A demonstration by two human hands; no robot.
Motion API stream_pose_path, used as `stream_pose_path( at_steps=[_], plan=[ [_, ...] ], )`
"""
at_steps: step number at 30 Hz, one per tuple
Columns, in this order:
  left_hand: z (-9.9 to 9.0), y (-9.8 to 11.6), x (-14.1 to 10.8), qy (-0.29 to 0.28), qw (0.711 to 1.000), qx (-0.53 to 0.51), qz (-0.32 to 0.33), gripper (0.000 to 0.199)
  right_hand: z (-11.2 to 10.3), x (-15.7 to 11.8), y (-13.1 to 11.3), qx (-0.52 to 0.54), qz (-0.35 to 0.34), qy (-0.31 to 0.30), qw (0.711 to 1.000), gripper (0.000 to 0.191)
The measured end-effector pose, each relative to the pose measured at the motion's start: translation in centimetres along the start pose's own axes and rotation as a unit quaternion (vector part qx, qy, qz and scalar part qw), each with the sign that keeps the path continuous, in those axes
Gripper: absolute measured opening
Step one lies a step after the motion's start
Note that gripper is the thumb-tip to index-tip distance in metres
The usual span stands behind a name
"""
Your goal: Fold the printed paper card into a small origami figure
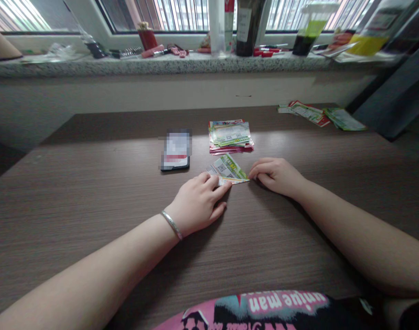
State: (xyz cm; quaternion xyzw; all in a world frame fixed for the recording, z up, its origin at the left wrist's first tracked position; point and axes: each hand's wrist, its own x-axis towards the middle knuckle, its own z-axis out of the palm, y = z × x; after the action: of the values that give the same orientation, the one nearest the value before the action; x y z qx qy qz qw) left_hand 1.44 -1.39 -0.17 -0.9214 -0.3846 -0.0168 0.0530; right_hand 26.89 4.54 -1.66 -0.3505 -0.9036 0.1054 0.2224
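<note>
A green-and-white printed paper wrapper (234, 167), folded into a roughly triangular shape, lies flat on the table in front of me. My left hand (199, 201), with a silver bangle at the wrist, rests on its lower left edge. The fingers there are spread, and the index fingertip presses the folded edge. At the wrapper's pointed right corner, my right hand (277, 175) has its fingers curled together in a pinch on the tip. Part of the wrapper is hidden under my left fingers.
Just beyond the wrapper sits a stack of printed wrappers (231, 136). A phone (176, 150) lies left of it on the brown table (75, 197). More wrappers (310, 113) lie at the far right. Bottles and small items crowd the stone windowsill (195, 64).
</note>
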Motion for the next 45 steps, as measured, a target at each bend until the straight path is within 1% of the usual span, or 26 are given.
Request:
stream_pose_path(
  at_steps=[3, 6, 8, 11, 15, 21, 24, 28, 32, 35, 39, 45],
  plan=[
    [-0.1, 0.0, 0.1, -0.005, 1.000, 0.001, 0.000, 0.048, 0.3, 0.1, -1.0, -0.046, -0.048, 0.010, 0.998, 0.028],
    [-0.2, -0.1, 0.1, -0.007, 1.000, 0.004, 0.004, 0.049, 0.5, 0.3, -1.8, -0.070, -0.110, -0.021, 0.991, 0.030],
    [-0.1, -0.2, 0.2, -0.008, 1.000, 0.006, 0.010, 0.050, 0.7, 0.4, -2.1, -0.084, -0.125, -0.037, 0.988, 0.031],
    [0.2, -0.4, 0.3, -0.004, 1.000, 0.007, 0.013, 0.051, 0.9, 0.6, -2.1, -0.093, -0.119, -0.046, 0.988, 0.032],
    [0.4, -0.5, 0.4, 0.005, 1.000, 0.005, 0.012, 0.051, 1.1, 0.7, -2.2, -0.100, -0.101, -0.047, 0.989, 0.027],
    [0.0, -0.6, 0.6, 0.005, 0.999, 0.022, 0.026, 0.047, 0.9, 0.9, -2.9, -0.134, -0.089, -0.067, 0.985, 0.024],
    [-0.1, -0.9, 0.5, 0.009, 0.999, 0.020, 0.036, 0.045, 0.8, 1.0, -3.0, -0.141, -0.077, -0.061, 0.985, 0.024],
    [-0.1, -1.2, 0.2, 0.018, 0.999, 0.029, 0.026, 0.040, 0.9, 1.1, -2.8, -0.131, -0.072, -0.056, 0.987, 0.025],
    [-0.7, -1.2, -0.2, 0.027, 0.999, 0.043, 0.016, 0.037, 0.8, 1.1, -2.9, -0.126, -0.070, -0.059, 0.988, 0.025],
    [-1.4, -1.2, -0.3, 0.018, 0.998, 0.052, 0.015, 0.033, 0.8, 1.0, -2.9, -0.125, -0.066, -0.061, 0.988, 0.025],
    [-2.1, -1.2, -0.2, -0.008, 0.998, 0.054, 0.013, 0.027, 0.9, 0.9, -2.8, -0.121, -0.063, -0.062, 0.989, 0.026],
    [-2.3, -1.5, -0.2, -0.042, 0.999, 0.034, 0.000, 0.025, 1.0, 0.8, -2.8, -0.121, -0.059, -0.054, 0.989, 0.027]
  ],
)
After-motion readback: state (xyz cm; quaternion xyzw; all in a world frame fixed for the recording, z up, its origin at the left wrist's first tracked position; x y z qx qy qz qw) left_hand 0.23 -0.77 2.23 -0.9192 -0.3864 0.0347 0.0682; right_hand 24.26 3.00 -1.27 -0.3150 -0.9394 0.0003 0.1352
